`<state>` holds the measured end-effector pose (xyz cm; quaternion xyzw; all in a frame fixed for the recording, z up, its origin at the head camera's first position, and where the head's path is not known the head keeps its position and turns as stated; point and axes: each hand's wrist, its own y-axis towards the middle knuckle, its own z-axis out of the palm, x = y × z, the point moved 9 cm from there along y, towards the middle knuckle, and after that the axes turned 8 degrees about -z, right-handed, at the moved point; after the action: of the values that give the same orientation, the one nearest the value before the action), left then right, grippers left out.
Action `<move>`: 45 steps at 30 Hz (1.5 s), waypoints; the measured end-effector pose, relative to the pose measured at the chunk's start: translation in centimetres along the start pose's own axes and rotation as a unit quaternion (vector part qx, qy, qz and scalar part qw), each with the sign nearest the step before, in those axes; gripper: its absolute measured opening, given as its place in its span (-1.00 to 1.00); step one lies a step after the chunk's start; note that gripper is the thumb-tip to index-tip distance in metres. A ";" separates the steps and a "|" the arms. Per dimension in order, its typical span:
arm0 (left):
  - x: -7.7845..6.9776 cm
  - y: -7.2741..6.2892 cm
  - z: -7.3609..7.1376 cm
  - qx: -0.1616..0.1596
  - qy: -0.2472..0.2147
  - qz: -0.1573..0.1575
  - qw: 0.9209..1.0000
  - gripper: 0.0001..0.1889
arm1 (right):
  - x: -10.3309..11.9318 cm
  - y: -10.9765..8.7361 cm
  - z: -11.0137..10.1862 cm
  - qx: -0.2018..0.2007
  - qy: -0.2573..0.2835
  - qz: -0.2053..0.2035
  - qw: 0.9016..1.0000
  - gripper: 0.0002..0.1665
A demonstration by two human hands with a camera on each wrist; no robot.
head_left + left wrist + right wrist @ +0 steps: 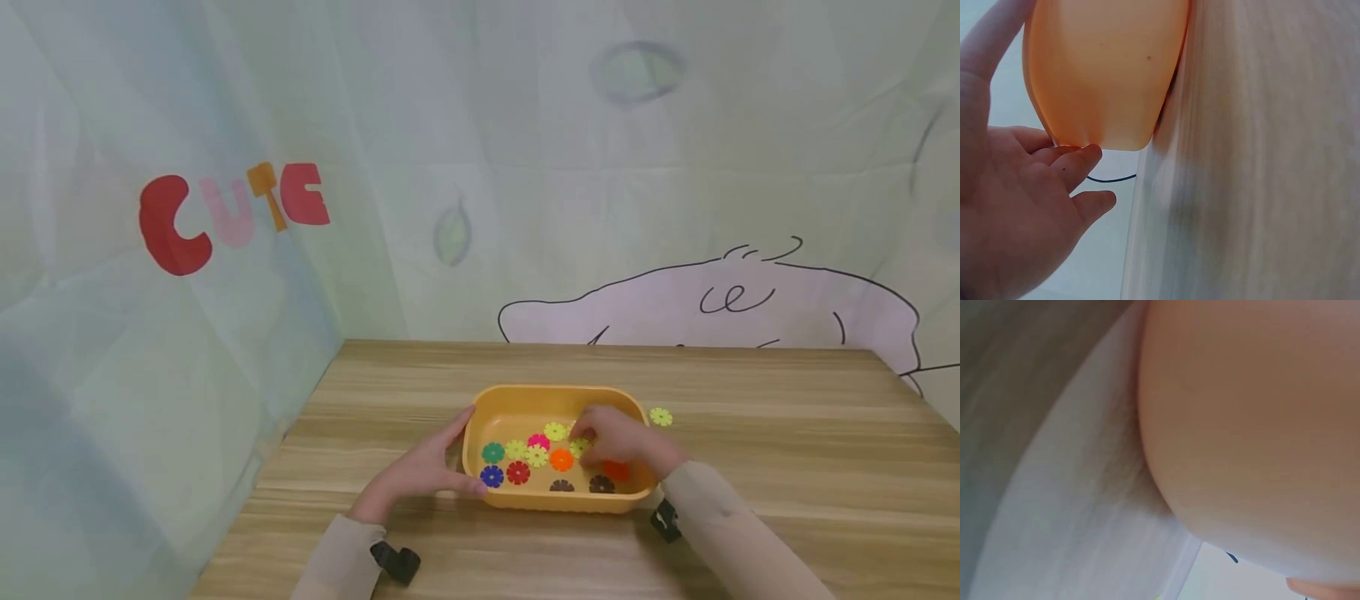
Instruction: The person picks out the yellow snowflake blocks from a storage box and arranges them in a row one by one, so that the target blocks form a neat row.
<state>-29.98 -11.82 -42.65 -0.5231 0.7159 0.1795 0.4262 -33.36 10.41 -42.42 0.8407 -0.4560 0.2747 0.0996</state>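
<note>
A yellow-orange plastic basket (555,502) stands on the table with several flower-shaped plastic discs in it. My left hand (420,473) holds the basket's left end, thumb at the near corner and fingers at the far one. Its fingers also show against the basket wall (1110,75) in the left wrist view. My right hand (618,437) reaches into the basket's right half, fingers bent down beside a yellow-green disc (580,448); whether they pinch it is hidden. Near it lie an orange disc (561,460) and a red-orange disc (617,471), the latter partly covered.
Outside the basket, a yellow-green disc (661,417) lies on the wood-grain table (780,467), just right of the rim. A printed cloth (420,275) hangs behind the table and along its left side. Black straps (396,562) sit at both wrists.
</note>
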 end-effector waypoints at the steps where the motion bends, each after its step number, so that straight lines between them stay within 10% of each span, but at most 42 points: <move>1: 0.0 0.0 0.0 0.000 0.000 0.000 1.000 0.22 | -0.1 0.0 0.0 0.000 0.000 0.001 1.000 -0.77; 20: 0.0 -0.1 0.0 0.004 -0.006 -0.001 1.000 0.23 | 0.1 -0.1 -0.6 -0.019 0.009 -0.004 1.000 -0.66; 31: 0.2 0.0 0.0 -0.001 -0.002 -0.009 1.000 0.24 | 0.9 -2.2 -4.7 -0.069 -0.019 -0.064 0.995 -0.68; 45: 0.2 0.1 0.0 0.003 -0.002 -0.004 1.000 0.24 | -3.1 -6.0 -10.7 -0.150 -0.043 -0.060 0.986 -0.60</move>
<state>-30.06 -11.85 -42.81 -0.5244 0.7132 0.1770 0.4301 -33.78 20.45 -34.73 0.8529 -0.4447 0.1604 0.2214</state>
